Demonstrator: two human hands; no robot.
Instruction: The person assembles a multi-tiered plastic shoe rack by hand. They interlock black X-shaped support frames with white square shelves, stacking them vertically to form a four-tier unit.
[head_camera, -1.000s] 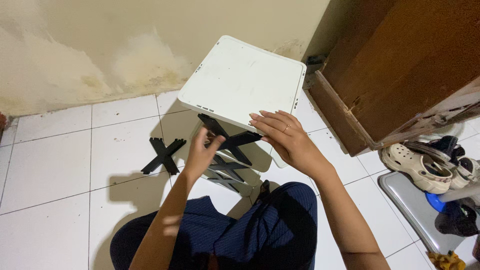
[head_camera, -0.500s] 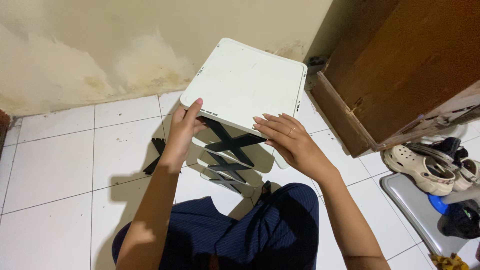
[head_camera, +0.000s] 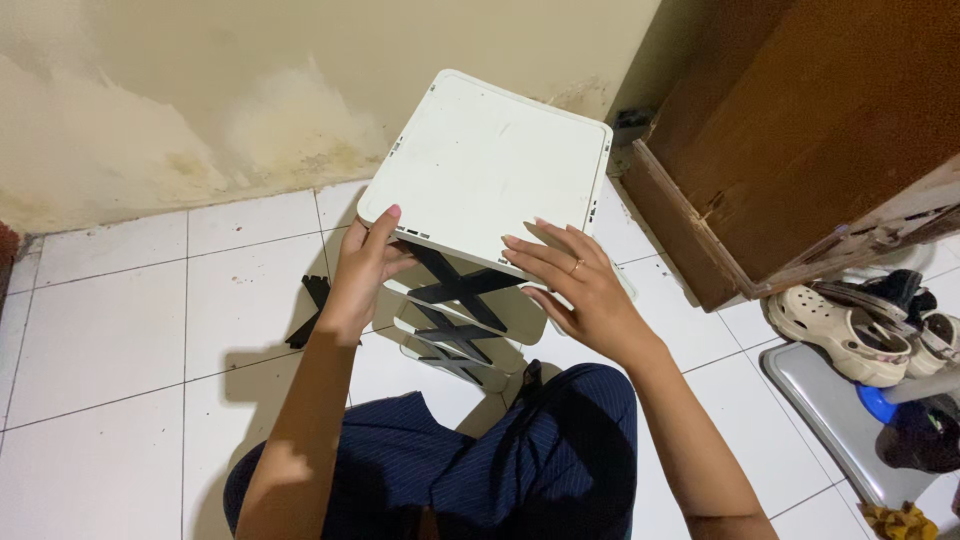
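Now your left hand (head_camera: 362, 268) grips the white rack (head_camera: 490, 165) top's near-left corner; right hand (head_camera: 572, 285) lies spread on its near edge. Cabinet (head_camera: 800, 130) at 2 o'clock, shoes (head_camera: 850, 325) at 4, black cross brace (head_camera: 312, 308) at 9.

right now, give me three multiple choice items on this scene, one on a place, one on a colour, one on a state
1. Where is the left hand?
A. at the near left corner of the white shelf top
B. on the wooden cabinet
C. flat on the floor

2. What colour are the cross braces under the shelf top?
A. red
B. black
C. yellow

3. How is the right hand?
A. fist closed round a brace
B. lifted clear of the rack
C. fingers stretched out at the top's near edge

Answers:
1 A, its thumb lies on the top's corner.
2 B, the X shapes show dark against the white tiers.
3 C, the fingers are spread flat on the edge.
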